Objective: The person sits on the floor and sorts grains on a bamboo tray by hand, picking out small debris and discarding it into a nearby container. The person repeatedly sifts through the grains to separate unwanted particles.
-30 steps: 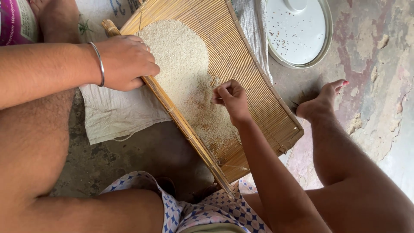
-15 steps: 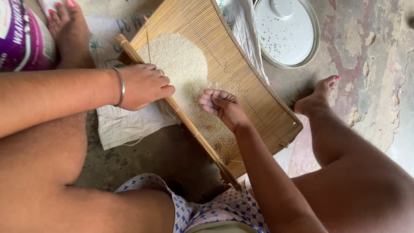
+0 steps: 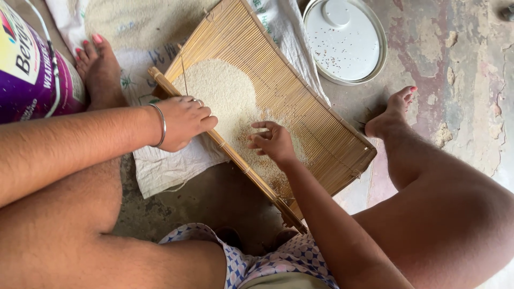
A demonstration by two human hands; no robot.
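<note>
Rice [image 3: 225, 96] lies in a pale heap on the bamboo winnowing tray [image 3: 316, 120], which fills the upper middle of the frame and slopes down to the lower right. Compared with half a second ago, the right hand [image 3: 273, 142] has opened out: its fingers were bunched at the grain then, and now they are loosely spread and curled over the lower edge of the heap, palm down, fingertips at the grains, gripping nothing that can be made out. The left hand [image 3: 184, 123] has kept its place, closed around the tray's thick bamboo rim [image 3: 235, 160] at centre left, a thin metal bangle [image 3: 160, 126] on the wrist. The view has also drifted, so the purple and white bucket [image 3: 32, 64] at the upper left edge and the left foot [image 3: 99, 69] beside it show more fully than before.

Under the tray's left side a white woven sack [image 3: 160, 171] is spread on the ground, with more grain [image 3: 139, 21] scattered on it at the top of the frame. A round white lid [image 3: 345, 40] with dark specks rests at the upper right, just beside the tray's far edge. The right foot [image 3: 393, 112] stands at centre right on a rough cement floor [image 3: 460, 64], stained and patchy with pinkish and grey blotches.
</note>
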